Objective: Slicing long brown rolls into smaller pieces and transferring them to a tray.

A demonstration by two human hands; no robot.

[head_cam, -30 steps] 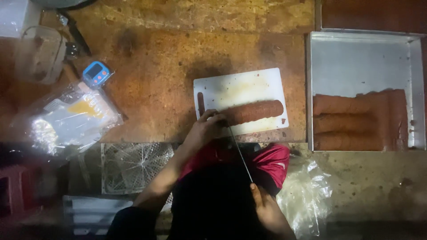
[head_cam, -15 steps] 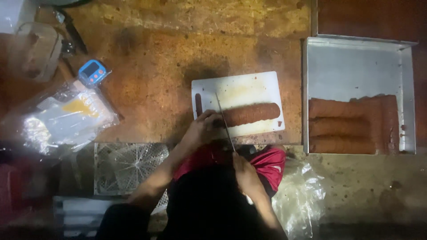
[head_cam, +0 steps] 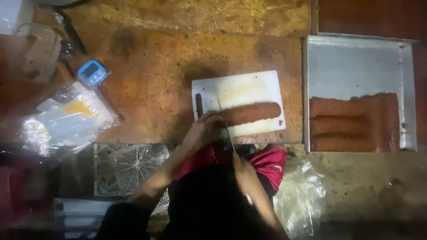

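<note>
A long brown roll (head_cam: 254,113) lies across a white cutting board (head_cam: 249,89) on the worn wooden table. My left hand (head_cam: 202,130) presses on the roll's left end at the board's near edge. A long thin knife (head_cam: 226,125) is in my right hand (head_cam: 241,162), which is close to my body; its blade rests across the roll just right of my left fingers. A narrow dark piece (head_cam: 199,104) lies at the board's left side.
A metal tray (head_cam: 356,62) to the right holds several more brown rolls (head_cam: 342,126). A small blue timer (head_cam: 92,72) and clear plastic bags (head_cam: 66,118) lie at left. A wire rack (head_cam: 126,166) sits below the table edge.
My right hand has brought the knife up from beside my body, and the blade now lies across the roll next to my left hand. The view has shifted slightly.
</note>
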